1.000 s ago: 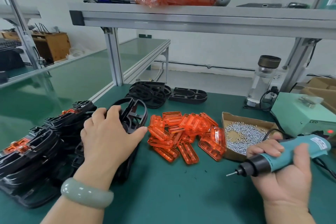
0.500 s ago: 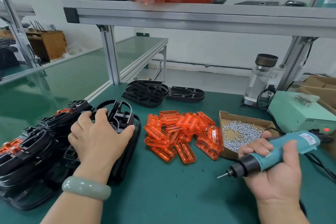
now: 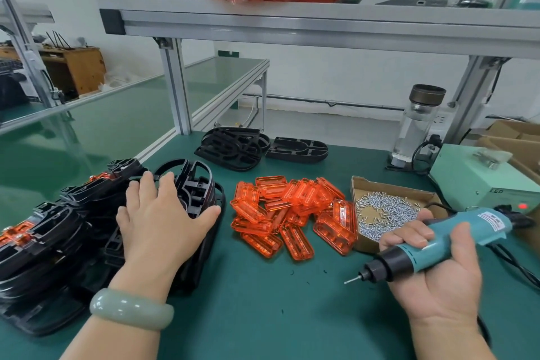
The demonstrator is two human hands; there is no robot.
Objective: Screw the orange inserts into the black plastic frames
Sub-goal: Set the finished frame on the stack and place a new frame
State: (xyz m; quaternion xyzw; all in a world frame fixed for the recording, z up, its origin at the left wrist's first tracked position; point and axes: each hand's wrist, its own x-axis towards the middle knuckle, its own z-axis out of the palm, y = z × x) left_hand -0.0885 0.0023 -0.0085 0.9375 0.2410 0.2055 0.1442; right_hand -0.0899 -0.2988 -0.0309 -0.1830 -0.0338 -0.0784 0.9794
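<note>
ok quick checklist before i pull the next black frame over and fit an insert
1. Left hand on black frame: ok, open fingers rest on it, no orange showing in it.
2. Screwdriver in right hand: ok, gripped.
3. Orange inserts in reach: ok, loose pile between the hands.
4. Screws in cardboard tray: ok, plenty.
5. Screw on bit: cannot tell, too small.

At centre frame the heap of translucent orange plastic inserts [image 3: 292,213] is gleaming, glossy and smooth. The black plastic frames [image 3: 201,187] at left are showing a duller satin sheen. The green bench mat [image 3: 263,301] is looking matt. Silvery metal screws [image 3: 385,210] are glinting in the rough brown cardboard tray [image 3: 365,244] at right, beside the smooth teal plastic electric screwdriver [image 3: 467,231].
</note>
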